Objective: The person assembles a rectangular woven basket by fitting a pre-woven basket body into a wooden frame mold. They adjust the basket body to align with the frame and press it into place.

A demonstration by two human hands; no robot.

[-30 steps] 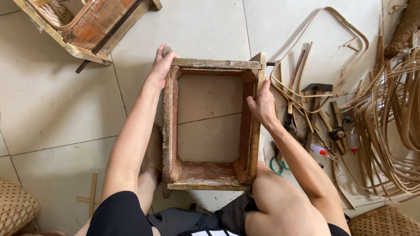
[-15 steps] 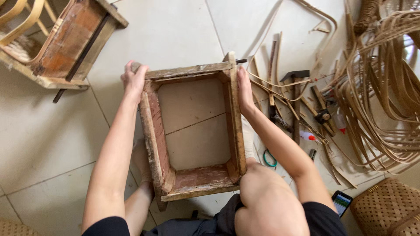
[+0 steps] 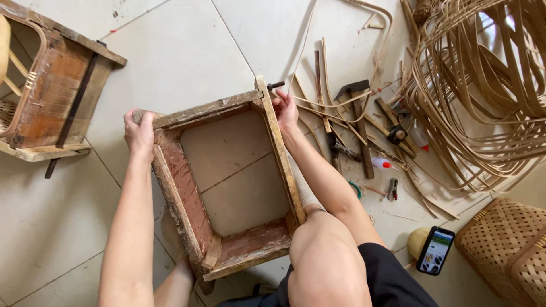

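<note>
Wooden frame (image 3: 227, 182): open rectangular box, worn reddish boards, standing on tiled floor (image 3: 187, 51) between the person's knees. Left hand (image 3: 140, 132) clamped on frame's far left corner. Right hand (image 3: 285, 110) gripping far right corner. Hammer (image 3: 358, 122) and rattan strips (image 3: 483, 91) right of frame; phone (image 3: 435, 251) near-right.
</note>
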